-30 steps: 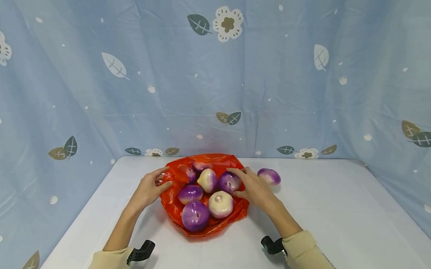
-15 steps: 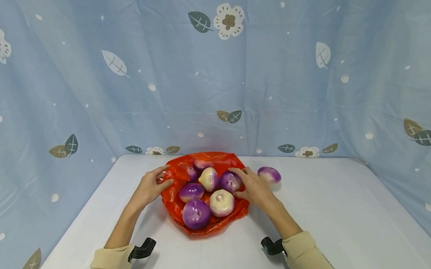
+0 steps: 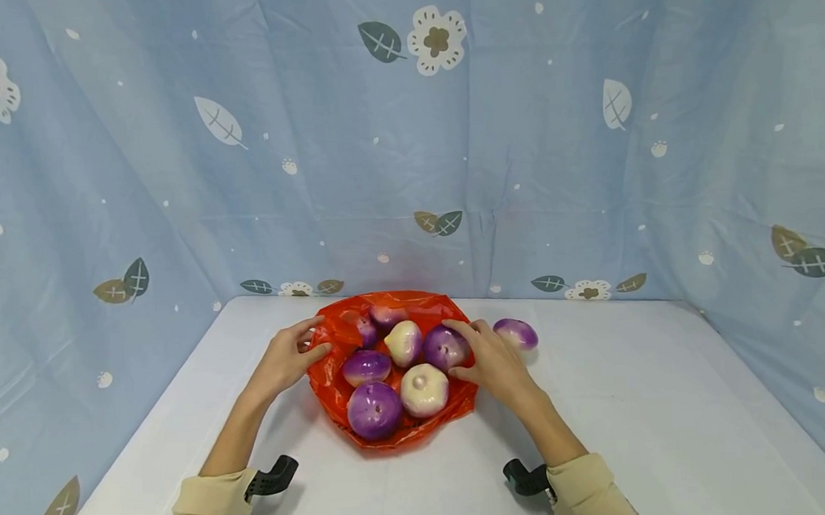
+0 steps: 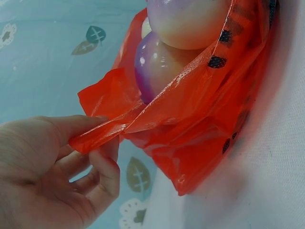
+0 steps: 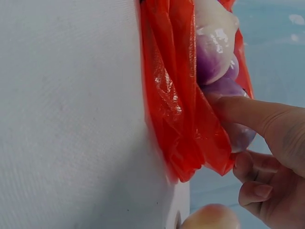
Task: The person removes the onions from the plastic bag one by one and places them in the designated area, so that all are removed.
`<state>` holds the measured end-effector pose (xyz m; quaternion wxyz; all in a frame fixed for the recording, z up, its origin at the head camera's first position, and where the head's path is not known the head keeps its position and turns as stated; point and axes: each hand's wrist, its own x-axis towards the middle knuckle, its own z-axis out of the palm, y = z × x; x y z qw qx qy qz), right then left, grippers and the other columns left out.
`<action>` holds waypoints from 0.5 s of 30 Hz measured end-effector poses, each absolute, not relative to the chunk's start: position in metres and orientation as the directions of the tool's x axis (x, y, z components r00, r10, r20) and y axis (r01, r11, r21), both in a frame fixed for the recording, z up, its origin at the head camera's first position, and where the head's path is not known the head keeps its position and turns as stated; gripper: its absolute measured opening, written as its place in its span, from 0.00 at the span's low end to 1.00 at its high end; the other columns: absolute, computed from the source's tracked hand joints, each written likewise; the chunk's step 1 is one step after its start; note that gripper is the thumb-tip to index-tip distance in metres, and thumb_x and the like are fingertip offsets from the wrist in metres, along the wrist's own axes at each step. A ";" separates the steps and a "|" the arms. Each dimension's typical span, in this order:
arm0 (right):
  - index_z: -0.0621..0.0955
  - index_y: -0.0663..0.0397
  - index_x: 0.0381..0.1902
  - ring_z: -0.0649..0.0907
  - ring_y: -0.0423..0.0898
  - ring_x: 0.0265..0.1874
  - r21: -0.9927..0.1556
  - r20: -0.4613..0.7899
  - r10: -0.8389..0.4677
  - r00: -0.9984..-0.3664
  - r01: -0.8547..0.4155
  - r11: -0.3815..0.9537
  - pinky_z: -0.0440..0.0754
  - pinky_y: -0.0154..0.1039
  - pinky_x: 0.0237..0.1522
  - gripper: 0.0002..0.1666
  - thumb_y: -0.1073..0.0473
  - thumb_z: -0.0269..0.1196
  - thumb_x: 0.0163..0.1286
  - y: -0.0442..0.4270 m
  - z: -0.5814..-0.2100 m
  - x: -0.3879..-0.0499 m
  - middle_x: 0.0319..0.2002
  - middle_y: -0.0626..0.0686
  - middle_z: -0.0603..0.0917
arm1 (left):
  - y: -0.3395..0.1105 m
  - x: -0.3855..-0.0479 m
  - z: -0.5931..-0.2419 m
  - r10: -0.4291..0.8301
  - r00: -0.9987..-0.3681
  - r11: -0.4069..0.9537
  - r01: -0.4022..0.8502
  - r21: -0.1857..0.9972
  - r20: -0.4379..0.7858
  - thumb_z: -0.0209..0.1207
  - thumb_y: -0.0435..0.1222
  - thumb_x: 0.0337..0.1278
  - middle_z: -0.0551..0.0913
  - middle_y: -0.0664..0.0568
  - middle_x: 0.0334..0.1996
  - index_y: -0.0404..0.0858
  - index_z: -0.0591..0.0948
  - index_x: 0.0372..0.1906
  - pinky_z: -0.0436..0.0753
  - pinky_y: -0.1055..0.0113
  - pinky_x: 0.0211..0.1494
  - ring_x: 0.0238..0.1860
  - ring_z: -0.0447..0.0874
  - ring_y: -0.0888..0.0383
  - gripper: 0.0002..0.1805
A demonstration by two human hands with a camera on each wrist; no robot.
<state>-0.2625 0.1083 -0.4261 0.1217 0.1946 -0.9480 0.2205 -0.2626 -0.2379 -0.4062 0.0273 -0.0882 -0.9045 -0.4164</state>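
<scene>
In the head view, an orange-red plastic bag [image 3: 344, 407] lies spread on the table with several shiny purple-and-white onions inside, such as a purple one [image 3: 374, 410] at the front and a pale one [image 3: 424, 390] beside it. My left hand [image 3: 286, 363] pinches the bag's left edge; in the left wrist view, a fold of the film lies between thumb and fingers. At the bag's right side, my right hand [image 3: 491, 363] holds an onion [image 3: 443, 348] between thumb and forefinger, while the other fingers curl near the bag's rim in the right wrist view.
One more onion [image 3: 516, 335] lies on the white table [image 3: 641, 401], just outside the bag on the right. A blue curtain [image 3: 321, 153] with leaves and flowers hangs behind and at both sides. Black wrist cameras [image 3: 273, 477] show below the hands.
My right hand and the onion in it have shifted slightly to the right. A neighbouring onion has turned a little. My left hand stays on the bag's edge.
</scene>
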 end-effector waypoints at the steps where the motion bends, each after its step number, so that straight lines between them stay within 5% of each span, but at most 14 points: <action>1: 0.71 0.35 0.67 0.82 0.54 0.45 -0.372 0.317 -0.312 -0.896 -0.420 0.828 0.85 0.54 0.49 0.46 0.51 0.77 0.51 0.109 -0.426 -0.262 0.50 0.57 0.78 | -0.238 -0.263 -0.406 0.134 -0.984 0.637 0.179 0.749 0.121 0.60 0.35 0.65 0.77 0.31 0.60 0.34 0.68 0.70 0.84 0.49 0.53 0.59 0.78 0.33 0.30; 15: 0.70 0.36 0.69 0.82 0.55 0.52 -0.448 0.290 -0.283 -0.914 -0.391 0.804 0.83 0.58 0.50 0.47 0.51 0.77 0.52 0.118 -0.414 -0.260 0.53 0.56 0.78 | -0.238 -0.263 -0.406 0.145 -0.981 0.635 0.192 0.748 0.128 0.60 0.36 0.65 0.79 0.30 0.58 0.33 0.68 0.70 0.85 0.51 0.53 0.57 0.79 0.33 0.31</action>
